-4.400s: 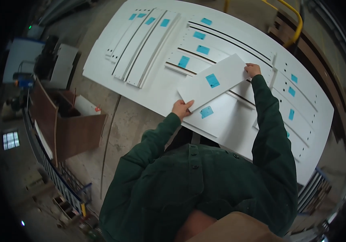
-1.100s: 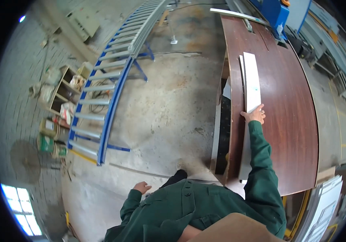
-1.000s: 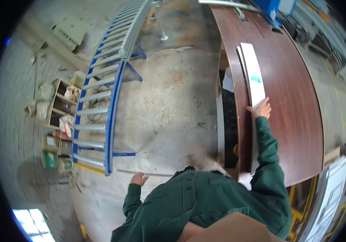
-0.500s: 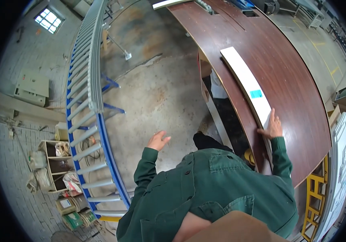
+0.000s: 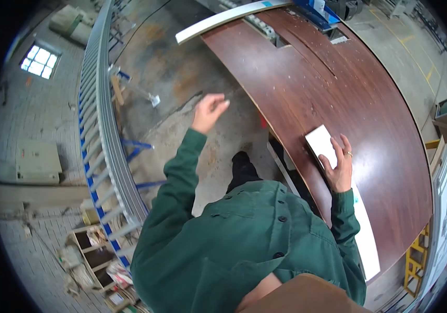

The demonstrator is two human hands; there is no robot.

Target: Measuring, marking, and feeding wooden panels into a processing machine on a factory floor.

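Over the floor to the left of the brown tabletop (image 5: 385, 141), my left hand (image 5: 209, 112) is raised, its fingers loosely bent with nothing between them. My right hand (image 5: 340, 167) hovers or rests at a long white board (image 5: 365, 229) lying along the tabletop's near-left edge. Its fingers are spread and bent, not wrapped round the board; whether they touch it I cannot tell. My hand and sleeve hide the board's middle. A second white strip (image 5: 223, 23) lies across the far end, sticking out past the left edge.
A roller conveyor (image 5: 111, 130) with blue legs runs along the left. Slots are cut in the tabletop near a blue machine part (image 5: 315, 14). A shelf unit (image 5: 90, 250) stands at lower left, a yellow frame (image 5: 416, 261) and leaning white panels (image 5: 445, 208) at right.
I have moved forward along the tabletop, so the white board now lies nearer to me. My left hand has lifted and reached forward. My right hand has moved toward the board's far end.
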